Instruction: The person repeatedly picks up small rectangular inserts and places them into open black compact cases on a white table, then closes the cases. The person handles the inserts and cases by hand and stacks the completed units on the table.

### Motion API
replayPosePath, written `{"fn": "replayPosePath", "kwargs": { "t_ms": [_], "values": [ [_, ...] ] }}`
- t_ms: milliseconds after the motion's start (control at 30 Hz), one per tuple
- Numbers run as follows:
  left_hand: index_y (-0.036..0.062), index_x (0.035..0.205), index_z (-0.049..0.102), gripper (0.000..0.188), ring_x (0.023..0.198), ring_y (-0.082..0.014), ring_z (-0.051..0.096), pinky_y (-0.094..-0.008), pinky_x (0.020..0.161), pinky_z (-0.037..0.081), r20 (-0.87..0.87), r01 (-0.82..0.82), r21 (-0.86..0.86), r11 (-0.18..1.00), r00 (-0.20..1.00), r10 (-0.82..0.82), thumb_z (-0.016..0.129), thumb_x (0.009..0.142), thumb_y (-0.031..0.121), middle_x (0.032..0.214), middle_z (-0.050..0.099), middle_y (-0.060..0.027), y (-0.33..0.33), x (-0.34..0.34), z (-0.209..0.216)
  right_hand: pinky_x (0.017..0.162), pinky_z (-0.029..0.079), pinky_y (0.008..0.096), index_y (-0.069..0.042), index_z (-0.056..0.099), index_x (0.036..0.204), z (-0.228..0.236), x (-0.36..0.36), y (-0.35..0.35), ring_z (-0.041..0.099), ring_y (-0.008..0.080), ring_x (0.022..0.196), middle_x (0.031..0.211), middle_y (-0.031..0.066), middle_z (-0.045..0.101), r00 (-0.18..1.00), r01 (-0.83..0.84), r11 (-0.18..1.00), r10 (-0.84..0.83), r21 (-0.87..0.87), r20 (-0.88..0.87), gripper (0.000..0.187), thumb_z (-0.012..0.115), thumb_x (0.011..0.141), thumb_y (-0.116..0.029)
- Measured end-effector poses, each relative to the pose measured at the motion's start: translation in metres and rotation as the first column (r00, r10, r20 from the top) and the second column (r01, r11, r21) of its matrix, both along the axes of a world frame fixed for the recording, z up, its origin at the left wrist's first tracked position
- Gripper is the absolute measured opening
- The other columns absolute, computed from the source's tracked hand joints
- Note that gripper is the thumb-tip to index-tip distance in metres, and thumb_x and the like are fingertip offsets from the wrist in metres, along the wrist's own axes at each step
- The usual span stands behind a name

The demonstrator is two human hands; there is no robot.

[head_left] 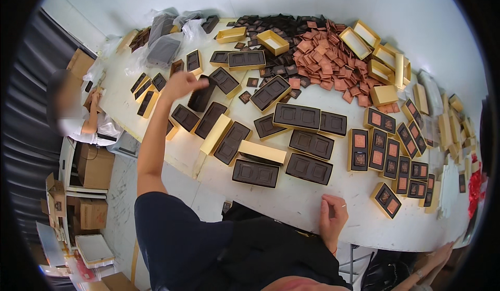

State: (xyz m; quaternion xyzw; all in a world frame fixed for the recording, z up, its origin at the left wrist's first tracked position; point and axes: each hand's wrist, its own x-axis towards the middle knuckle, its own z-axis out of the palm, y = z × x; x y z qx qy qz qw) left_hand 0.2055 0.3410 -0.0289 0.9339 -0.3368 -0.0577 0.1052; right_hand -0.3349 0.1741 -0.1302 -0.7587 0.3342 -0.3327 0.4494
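- Stretches the left hand (183, 86) far out over the white table (284, 202), fingers pointing right at the upper edge of a tilted dark tray (200, 98); reaches with a nearly straight arm probably because of the tray's place well away from the near edge.
- Cannot tell whether pinching the tray's rim or only passing above it, with any contact hidden behind the fingers.
- Holds the right hand (333, 219) at the near table edge, half curled, nothing visible in it; cannot tell whether thumb and fingertips meet. Seems placed there to stay clear of the boxes.
- Has gold boxes with dark inserts (297, 116) spread between both hands, mostly face up, likely to leave the hollows exposed and reachable.
- Includes among them a box turned on its side (262, 153), plain gold face showing; gives no clear reason for this.
- Has copper squares (319, 56) heaped beyond, next to dark squares (281, 64), perhaps kept roughly apart by colour for easier picking.
- Has filled boxes (359, 150) grouped at the right, copper and dark squares in the hollows, presumably to avoid mixing with unfilled ones.
- Has open gold boxes (355, 43) crowded together behind the filled group, perhaps to save surface.
- Has plastic-wrapped dark trays (164, 50) at the far left, probably wrapped against dust.
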Motion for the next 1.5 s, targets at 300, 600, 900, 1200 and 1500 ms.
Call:
{"fn": "replayPosePath", "kwargs": {
  "t_ms": [300, 600, 900, 1200, 1500],
  "values": [
    [0.0082, 0.08, 0.071, 0.023, 0.072, -0.0273, 0.069, -0.04, 0.066, 0.053, 0.257, -0.091, -0.148, 0.985, 0.958, 0.127, 0.08, 0.078, 0.029, 0.073, 0.07, -0.0083, 0.031, -0.014, -0.055, 0.086, 0.049, 0.0335, -0.002, 0.072, 0.097, -0.001, -0.004, -0.001, 0.064, 0.0247, 0.094, 0.097, 0.0112, 0.072, 0.997, -0.066, 0.997, 0.068, -0.035, 0.039, 0.01, 0.069, 0.087, 0.0],
    [0.0013, 0.085, 0.073, 0.011, 0.07, -0.0084, 0.064, -0.0234, 0.063, 0.05, -0.337, 0.156, -0.715, 0.681, 0.777, -0.532, 0.076, 0.09, 0.011, 0.076, 0.068, -0.0014, -0.079, -0.148, 0.031, 0.1, 0.045, 0.0339, -0.002, 0.065, 0.12, 0.045, 0.02, -0.04, 0.059, 0.0243, 0.117, 0.124, 0.0154, 0.063, 0.951, -0.221, 0.974, 0.228, -0.054, 0.209, 0.033, 0.071, 0.088, -0.007],
    [0.0012, 0.098, 0.071, 0.015, 0.081, -0.0134, 0.069, -0.0287, 0.075, 0.055, -0.492, 0.381, -0.665, 0.642, 0.424, -0.761, 0.069, 0.094, 0.016, 0.087, 0.071, -0.0068, -0.209, -0.22, 0.026, 0.108, 0.04, 0.0368, 0.0, 0.029, 0.153, 0.068, 0.061, -0.058, 0.052, 0.0208, 0.124, 0.143, 0.0135, 0.046, 0.83, -0.217, 0.955, 0.072, 0.202, 0.554, 0.063, 0.056, 0.098, -0.01],
    [0.0105, 0.136, 0.049, 0.079, 0.133, -0.0389, 0.047, -0.0536, 0.101, 0.048, 0.098, -0.137, -0.241, 0.961, 0.981, 0.164, 0.079, 0.075, 0.051, 0.141, 0.049, -0.0165, -0.314, -0.003, -0.079, 0.1, 0.045, 0.0349, -0.005, 0.038, 0.14, 0.045, 0.056, -0.066, 0.059, 0.0201, 0.113, 0.126, 0.0122, 0.057, 0.837, -0.124, 0.991, 0.081, 0.042, 0.542, 0.046, 0.054, 0.102, -0.026],
    [0.0058, 0.111, 0.053, 0.042, 0.093, -0.0161, 0.061, -0.0311, 0.079, 0.051, -0.003, 0.257, -0.862, 0.437, 0.86, -0.511, 0.081, 0.083, 0.021, 0.109, 0.058, -0.0067, -0.249, -0.113, -0.009, 0.107, 0.039, 0.0356, -0.003, 0.041, 0.134, 0.055, 0.046, -0.072, 0.05, 0.0212, 0.123, 0.138, 0.0134, 0.048, 0.713, -0.202, 0.974, 0.072, 0.107, 0.697, 0.045, 0.063, 0.096, -0.014]
  ]
}}
